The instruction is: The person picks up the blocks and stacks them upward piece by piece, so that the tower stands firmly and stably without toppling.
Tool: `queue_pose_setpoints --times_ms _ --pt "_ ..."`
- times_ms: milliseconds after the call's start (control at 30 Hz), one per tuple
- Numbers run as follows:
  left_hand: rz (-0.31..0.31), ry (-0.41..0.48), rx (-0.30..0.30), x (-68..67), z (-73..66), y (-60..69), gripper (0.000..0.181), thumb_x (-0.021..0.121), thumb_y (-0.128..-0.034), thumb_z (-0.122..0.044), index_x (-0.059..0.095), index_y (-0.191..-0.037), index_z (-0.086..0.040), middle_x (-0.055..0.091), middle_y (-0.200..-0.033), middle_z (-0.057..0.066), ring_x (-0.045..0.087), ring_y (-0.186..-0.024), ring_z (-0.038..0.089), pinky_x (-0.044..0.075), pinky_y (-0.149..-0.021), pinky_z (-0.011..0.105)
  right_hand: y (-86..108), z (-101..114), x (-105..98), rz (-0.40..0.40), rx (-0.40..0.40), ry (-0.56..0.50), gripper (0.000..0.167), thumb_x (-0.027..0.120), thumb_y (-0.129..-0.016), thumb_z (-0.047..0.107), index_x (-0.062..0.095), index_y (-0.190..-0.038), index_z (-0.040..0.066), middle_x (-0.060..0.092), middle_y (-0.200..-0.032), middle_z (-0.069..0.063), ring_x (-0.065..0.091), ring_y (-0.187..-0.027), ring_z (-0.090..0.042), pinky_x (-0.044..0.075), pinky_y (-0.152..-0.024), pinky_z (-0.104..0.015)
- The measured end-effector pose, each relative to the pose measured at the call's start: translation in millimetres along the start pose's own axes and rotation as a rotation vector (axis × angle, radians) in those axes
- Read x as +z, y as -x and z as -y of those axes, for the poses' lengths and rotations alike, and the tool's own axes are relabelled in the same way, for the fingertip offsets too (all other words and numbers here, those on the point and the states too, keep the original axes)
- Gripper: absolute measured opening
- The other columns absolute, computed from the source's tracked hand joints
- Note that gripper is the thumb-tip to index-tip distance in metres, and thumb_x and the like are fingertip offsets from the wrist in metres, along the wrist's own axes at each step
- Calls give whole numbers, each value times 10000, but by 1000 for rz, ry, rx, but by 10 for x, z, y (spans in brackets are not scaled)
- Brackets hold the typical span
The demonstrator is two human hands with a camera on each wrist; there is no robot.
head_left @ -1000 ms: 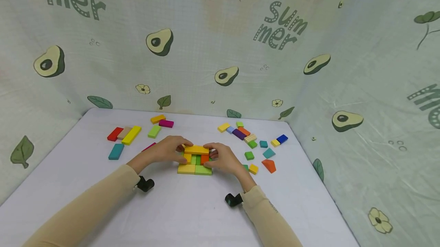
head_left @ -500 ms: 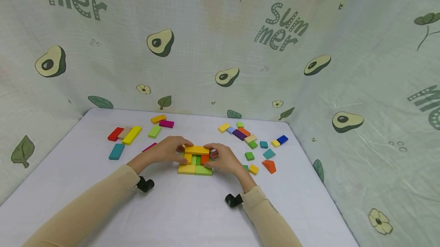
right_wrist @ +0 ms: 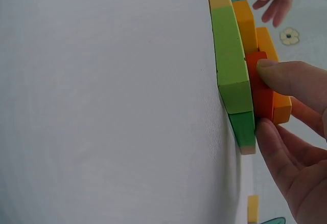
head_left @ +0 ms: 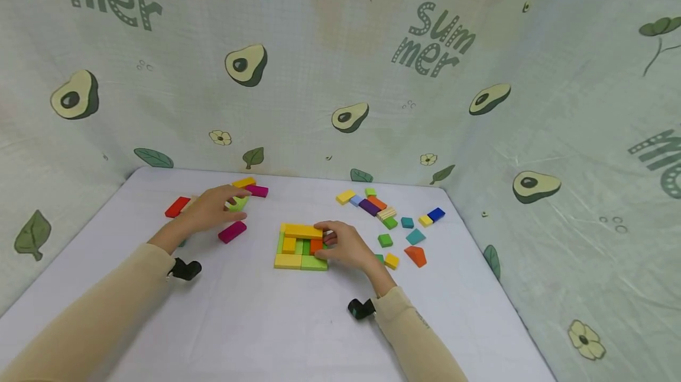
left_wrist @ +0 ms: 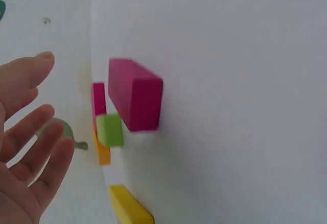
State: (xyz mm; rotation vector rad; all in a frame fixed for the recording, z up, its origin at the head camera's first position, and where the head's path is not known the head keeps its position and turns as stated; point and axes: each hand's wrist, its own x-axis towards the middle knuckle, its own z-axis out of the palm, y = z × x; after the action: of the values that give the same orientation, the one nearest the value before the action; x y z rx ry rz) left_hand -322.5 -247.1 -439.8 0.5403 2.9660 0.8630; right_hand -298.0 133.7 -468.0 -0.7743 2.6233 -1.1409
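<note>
A low structure of wooden blocks stands mid-table, with a yellow front block (head_left: 288, 261), a light green front block (head_left: 314, 262) and an amber block (head_left: 303, 232) across its back top. My right hand (head_left: 346, 245) stays at its right end; in the right wrist view its thumb and a finger pinch the red-orange block (right_wrist: 261, 91). Fingers spread and holding nothing, my left hand (head_left: 210, 207) hovers left of the structure. Near it lie a magenta block (left_wrist: 138, 96) and a light green block (left_wrist: 110, 130), the latter partly hidden in the head view.
Behind the left hand lie another magenta block (head_left: 258, 191), an amber block (head_left: 244, 182) and a red block (head_left: 177, 207). Several small blocks are scattered at right, among them a purple block (head_left: 369, 207) and an orange block (head_left: 416, 256). A printed cloth hangs behind the table.
My left hand has left the structure and moved left and back toward the loose blocks, its fingers opening. The right hand keeps its place, and the structure looks unchanged.
</note>
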Motion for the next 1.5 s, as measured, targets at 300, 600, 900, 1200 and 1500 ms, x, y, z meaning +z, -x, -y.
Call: queue_pose_setpoints --times_ms 300,600,900,1200,1500 --pt "-23 -127 -77 -148 561 122 628 810 -951 -238 566 -1492 -32 557 -1443 314 542 -1269 503 483 -1041 714 1 -14 -1 6 5 -6 603 859 -920 211 618 -1472 176 653 -1382 -17 664 -1123 -185 582 -1012 -367" --pt "9 -149 -123 -143 746 168 631 794 -949 -135 528 -1502 14 563 -1408 345 529 -1246 513 465 -1072 705 -15 -24 -4 13 -10 3 603 858 -922 215 617 -1473 171 653 -1374 -18 667 -1126 -172 581 -1009 -351" --pt "35 -136 -97 -139 718 198 599 773 -923 1 556 -1481 9 591 -1376 321 576 -1197 486 531 -1021 656 -13 -19 -6 13 -6 -5 609 859 -920 211 614 -1476 172 650 -1383 -23 667 -1131 -178 580 -1014 -359" --pt "50 -137 -90 -147 719 248 513 770 -898 58 615 -1386 77 665 -1224 262 617 -1093 406 544 -1013 621 -7 -11 -10 15 -8 -7 607 854 -925 204 610 -1479 169 647 -1385 -23 665 -1138 -175 577 -1019 -359" --pt "21 -142 -44 -118 671 286 404 790 -906 14 701 -1300 2 710 -1177 195 636 -1077 373 563 -997 603 2 -4 -12 17 -8 -3 610 854 -924 203 608 -1481 167 644 -1401 -26 665 -1141 -179 577 -1017 -357"
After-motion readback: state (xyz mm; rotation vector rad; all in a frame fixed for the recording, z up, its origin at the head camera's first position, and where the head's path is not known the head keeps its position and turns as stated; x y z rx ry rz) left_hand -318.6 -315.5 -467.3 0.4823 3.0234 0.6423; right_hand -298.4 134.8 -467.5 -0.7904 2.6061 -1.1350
